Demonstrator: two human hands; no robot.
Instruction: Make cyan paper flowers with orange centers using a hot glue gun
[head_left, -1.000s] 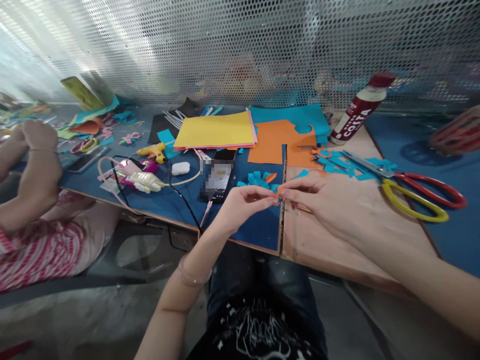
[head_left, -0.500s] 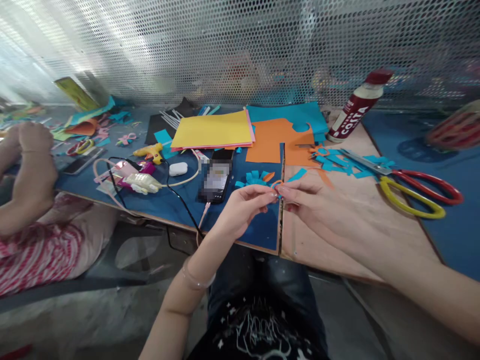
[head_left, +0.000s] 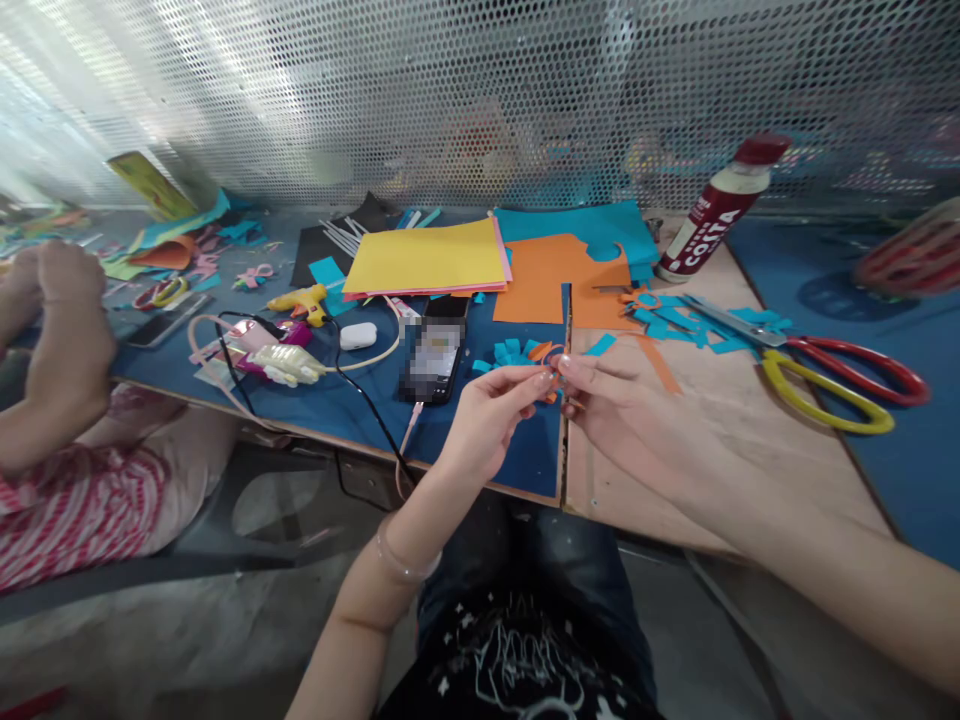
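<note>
My left hand and my right hand meet above the table's front part, fingertips pinched together. Between them is a small curled strip of orange paper, largely covered by the fingers. Just behind the hands lies a cluster of blue paper loops with a bit of orange at its right side. A small blue paper piece rests beyond my right fingers. Further right, large scissors with one red and one yellow handle lie spread over blue paper scraps.
Yellow sheets, orange paper and blue paper lie at the back. A bottle stands right of them. A phone, a white case, cables and a yellow glue gun lie left. Another person's arm rests far left.
The fingers have shifted slightly around the orange strip, and my right fingers are a little more curled. The other things stay put; the view has moved a little.
</note>
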